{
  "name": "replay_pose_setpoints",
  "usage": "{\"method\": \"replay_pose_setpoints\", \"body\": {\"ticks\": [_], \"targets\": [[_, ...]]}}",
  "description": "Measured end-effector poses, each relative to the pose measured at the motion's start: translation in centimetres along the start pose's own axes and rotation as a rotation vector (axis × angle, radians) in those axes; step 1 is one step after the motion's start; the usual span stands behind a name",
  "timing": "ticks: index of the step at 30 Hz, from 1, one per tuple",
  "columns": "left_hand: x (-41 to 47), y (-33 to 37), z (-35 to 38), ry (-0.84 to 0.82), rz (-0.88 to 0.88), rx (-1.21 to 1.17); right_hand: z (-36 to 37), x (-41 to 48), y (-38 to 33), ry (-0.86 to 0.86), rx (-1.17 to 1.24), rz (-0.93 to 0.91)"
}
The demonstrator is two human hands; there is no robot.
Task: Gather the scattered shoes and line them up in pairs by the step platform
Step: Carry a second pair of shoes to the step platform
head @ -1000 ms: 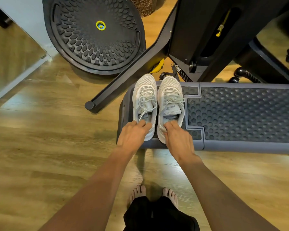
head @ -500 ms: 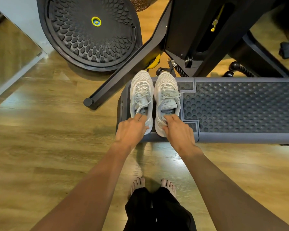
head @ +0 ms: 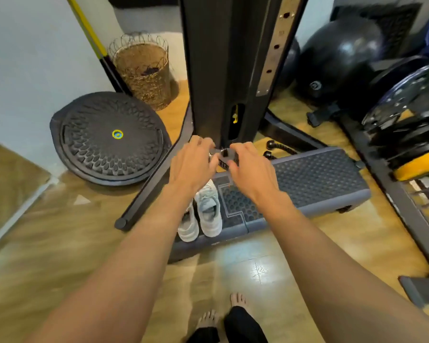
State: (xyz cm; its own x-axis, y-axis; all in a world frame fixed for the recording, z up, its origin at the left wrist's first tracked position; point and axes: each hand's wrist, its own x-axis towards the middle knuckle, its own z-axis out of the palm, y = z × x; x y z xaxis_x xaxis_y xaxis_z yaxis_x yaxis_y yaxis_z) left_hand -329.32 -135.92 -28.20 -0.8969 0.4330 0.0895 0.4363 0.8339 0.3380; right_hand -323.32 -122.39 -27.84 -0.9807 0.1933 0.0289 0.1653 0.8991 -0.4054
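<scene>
Shoes (head: 208,210): two pale grey lace-up trainers are sitting side by side as a pair on the left end of the step platform (head: 320,174), heels pointing toward the person; the left forearm is covering part of the left-hand one.
Step platform: it is lying flat on the wooden floor (head: 60,231), dark grey with a dimpled top, just in front of the machine column (head: 216,70).
Left hand (head: 192,167): it is hanging above the far left end of the platform, well clear of the shoes, with its fingers curling round the left end of a small dark object (head: 225,158).
Right hand (head: 253,169): it is hovering level with the left hand, with its fingers curling round the right end of the same object.
Small dark object: both hands are holding it between them, close in front of the column's base; a bit of metal is showing on it, but blur is hiding what it is.
Balance disc (head: 109,142): it is leaning against the wall to the left of the column.
Wire basket (head: 144,75): it is standing behind the disc.
Exercise ball (head: 339,58): it is resting to the right of the column, near the weight plates (head: 406,105).
Bare feet (head: 208,319): they are standing on the floor, well short of the platform.
</scene>
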Motion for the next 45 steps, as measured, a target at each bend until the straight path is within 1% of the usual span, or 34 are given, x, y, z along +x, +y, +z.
{"method": "replay_pose_setpoints", "body": {"ticks": [2,4,6,8,12,14,17,20,27,29,33,36,41,45], "targets": [[1.1,3.1,-4.5,0.069,0.086,-0.066,-6.0,-0.9,-0.9,0.132,0.039,0.044],[1.8,7.3,-9.3,0.157,0.171,-0.173,-12.3,-2.9,-1.3,0.308,0.114,0.097],[2.1,12.8,-14.0,0.219,0.247,-0.338,-19.0,-5.8,-1.2,0.496,0.214,0.138],[1.4,19.3,-18.0,0.244,0.347,-0.490,-25.6,-9.7,-0.6,0.668,0.271,0.190],[-4.1,33.1,-23.0,0.197,0.606,-0.696,-36.9,-21.2,1.7,0.949,0.231,0.321],[-8.5,39.5,-24.3,0.155,0.718,-0.784,-41.0,-28.7,2.9,1.067,0.227,0.392],[-17.0,48.5,-25.2,0.064,0.880,-0.925,-45.2,-41.2,4.5,1.258,0.224,0.478],[-27.6,56.6,-24.8,-0.050,1.047,-1.038,-47.2,-54.6,5.3,1.417,0.171,0.580],[-55.6,72.0,-24.1,-0.416,1.328,-1.226,-49.3,-84.4,4.2,1.670,-0.011,0.825],[-62.6,75.8,-24.2,-0.487,1.399,-1.262,-49.6,-91.5,3.5,1.717,-0.056,0.893],[-75.6,82.2,-23.3,-0.644,1.524,-1.318,-49.4,-104.1,2.8,1.821,-0.174,1.030],[-84.5,86.5,-21.5,-0.749,1.621,-1.321,-48.7,-112.6,3.9,1.878,-0.252,1.126],[-97.3,95.9,-17.6,-0.895,1.725,-1.332,-49.1,-125.6,8.4,1.930,-0.363,1.254],[-106.4,104.0,-15.6,-1.003,1.770,-1.314,-51.5,-135.0,12.6,1.912,-0.410,1.383]]}}
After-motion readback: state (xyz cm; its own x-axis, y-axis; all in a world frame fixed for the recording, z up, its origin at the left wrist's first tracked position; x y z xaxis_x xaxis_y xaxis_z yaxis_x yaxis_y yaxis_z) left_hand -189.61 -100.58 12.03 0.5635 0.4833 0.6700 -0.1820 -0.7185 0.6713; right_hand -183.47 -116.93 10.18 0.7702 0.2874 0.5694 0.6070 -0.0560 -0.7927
